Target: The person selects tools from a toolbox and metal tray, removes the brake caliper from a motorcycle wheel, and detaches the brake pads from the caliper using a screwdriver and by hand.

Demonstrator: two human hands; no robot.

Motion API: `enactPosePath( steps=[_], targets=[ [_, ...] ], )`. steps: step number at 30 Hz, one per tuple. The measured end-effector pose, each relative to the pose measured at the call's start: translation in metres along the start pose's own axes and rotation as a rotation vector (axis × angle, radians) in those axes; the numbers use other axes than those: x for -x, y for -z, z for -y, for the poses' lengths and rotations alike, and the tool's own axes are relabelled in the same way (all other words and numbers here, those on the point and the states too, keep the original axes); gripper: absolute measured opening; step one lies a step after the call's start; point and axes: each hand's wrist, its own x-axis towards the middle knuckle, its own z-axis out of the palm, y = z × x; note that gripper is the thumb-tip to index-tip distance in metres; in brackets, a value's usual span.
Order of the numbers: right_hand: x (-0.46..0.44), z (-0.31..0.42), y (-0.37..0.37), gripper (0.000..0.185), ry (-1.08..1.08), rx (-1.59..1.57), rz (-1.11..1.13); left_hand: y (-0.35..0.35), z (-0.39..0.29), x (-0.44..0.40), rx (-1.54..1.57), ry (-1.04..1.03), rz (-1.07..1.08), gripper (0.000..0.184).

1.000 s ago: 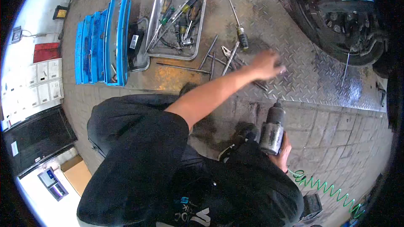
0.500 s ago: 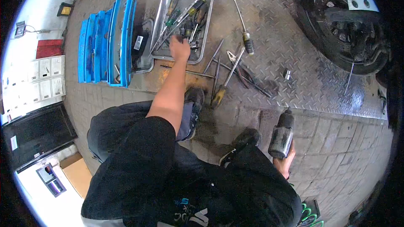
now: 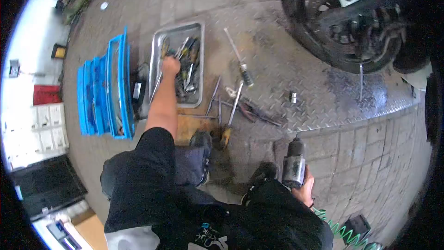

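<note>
My left hand [image 3: 171, 66] reaches into the left part of a metal tray [image 3: 202, 65], among screwdrivers and other hand tools; its fingers are blurred and partly hidden. At the lower right, my right hand [image 3: 304, 187] is closed round a dark and silver air impact wrench [image 3: 293, 167], its nose pointing up. A small silver socket [image 3: 293, 97] lies on the checkered metal plate above the wrench. Pliers [image 3: 249, 110], a yellow-handled screwdriver [image 3: 226, 136] and thin metal bars lie between the tray and the socket. Another screwdriver [image 3: 246, 73] lies above them.
An open blue toolbox [image 3: 121, 83] stands left of the tray. A wheel [image 3: 305, 32] with a brake disc is at the upper right, with a thin rod [image 3: 361, 83] below it. A coiled green hose [image 3: 344, 232] runs at the lower right. My shoes are below the plate.
My left hand has gone from beside the socket to the tray, then farther up into its left part. The socket now lies uncovered on the plate. The camera view has shifted. The wrench stays in my right hand.
</note>
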Motion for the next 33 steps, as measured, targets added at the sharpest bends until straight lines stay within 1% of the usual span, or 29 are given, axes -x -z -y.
enactPosePath(
  steps=[1,2,3,4,5,6,7,8,9,11,12,14,15,17,18,19,20,21,22,23,24,25,26,27,28,29,30,31,33],
  targets=[
    [-0.001,0.009,0.004,0.04,-0.104,0.028,0.02,-0.008,-0.003,-0.001,0.041,0.025,-0.019,0.039],
    [-0.002,0.011,0.006,0.042,-0.097,0.068,0.036,-0.022,0.004,-0.005,0.08,0.048,-0.034,0.038],
    [-0.001,0.012,0.008,0.044,-0.097,0.103,0.048,-0.035,0.021,-0.012,0.091,-0.003,0.143,0.035],
    [0.001,0.011,0.01,0.044,-0.123,0.094,-0.008,-0.023,0.019,-0.008,0.167,0.026,0.063,0.032],
    [0.0,0.007,0.01,0.047,-0.088,0.09,0.019,-0.019,0.021,-0.014,0.116,-0.083,0.111,0.034],
    [0.0,0.003,0.009,0.05,-0.057,0.081,0.042,-0.011,0.021,-0.017,0.319,-0.057,0.11,0.041],
    [-0.001,-0.001,0.009,0.05,-0.099,0.061,-0.034,-0.038,0.04,-0.036,0.194,-0.147,0.174,0.046],
    [-0.002,-0.004,0.008,0.051,-0.039,0.08,-0.02,-0.023,0.033,-0.028,0.202,-0.139,0.141,0.04],
    [-0.003,-0.004,0.008,0.053,0.026,0.099,0.004,-0.032,0.044,-0.031,0.397,-0.188,0.097,0.035],
    [-0.006,-0.005,0.008,0.051,0.017,0.091,-0.007,0.008,0.026,-0.01,0.364,-0.179,0.077,0.032],
    [-0.011,-0.006,0.004,0.05,0.035,0.088,-0.021,0.015,0.019,-0.01,0.363,-0.203,0.079,0.032],
    [-0.016,-0.001,0.005,0.049,0.052,0.08,-0.027,0.027,0.019,-0.009,0.176,-0.201,0.299,0.033],
    [-0.017,0.004,0.007,0.049,0.054,0.076,-0.037,0.017,0.032,-0.016,0.176,-0.209,0.291,0.033],
    [-0.019,0.012,0.016,0.05,0.117,0.075,-0.037,-0.019,0.05,-0.04,-0.155,-0.34,0.192,0.034],
    [-0.02,0.015,0.019,0.051,0.107,0.064,-0.05,0.006,0.042,-0.029,-0.083,-0.384,0.155,0.038],
    [-0.02,0.016,0.021,0.051,0.093,0.074,-0.055,0.042,0.017,-0.014,-0.017,-0.283,0.161,0.044],
    [-0.019,0.016,0.023,0.051,0.098,0.072,-0.059,0.049,0.017,-0.021,0.079,-0.206,0.2,0.046],
    [-0.02,0.018,0.026,0.051,0.108,0.068,-0.065,0.036,0.03,-0.043,0.02,-0.251,0.173,0.044],
    [-0.022,0.022,0.03,0.05,0.116,0.053,-0.072,0.025,0.04,-0.062,0.245,-0.312,0.111,0.048],
    [-0.024,0.028,0.034,0.05,0.113,0.055,-0.069,0.023,0.033,-0.07,0.216,-0.421,0.05,0.049],
    [-0.027,0.033,0.037,0.05,0.178,0.041,-0.122,0.021,0.026,-0.077,0.183,-0.526,-0.017,0.051],
    [-0.029,0.035,0.04,0.049,0.24,0.025,-0.171,0.047,-0.016,-0.058,0.593,-0.467,0.337,0.044],
    [-0.033,0.031,0.039,0.05,0.321,0.026,-0.207,0.082,-0.066,-0.032,1.207,-0.183,0.715,0.038],
    [-0.036,0.037,0.042,0.05,0.313,0.024,-0.182,0.12,-0.117,-0.005,1.512,0.165,0.933,0.034],
    [-0.04,0.05,0.049,0.05,0.37,-0.052,-0.228,0.17,-0.184,0.055,1.605,0.226,0.824,0.032],
    [-0.043,0.063,0.056,0.051,0.427,-0.128,-0.273,0.15,-0.203,0.059,1.69,0.021,1.025,0.035],
    [-0.043,0.074,0.064,0.051,0.428,-0.124,-0.248,0.183,-0.24,0.105,1.744,-0.041,1.055,0.036],
    [-0.042,0.085,0.072,0.05,0.47,-0.179,-0.238,0.201,-0.281,0.143,1.887,-0.005,1.128,0.035],
    [-0.039,0.1,0.08,0.05,0.512,-0.227,-0.251,0.22,-0.324,0.188,1.927,-0.039,1.303,0.033]
  ],
)
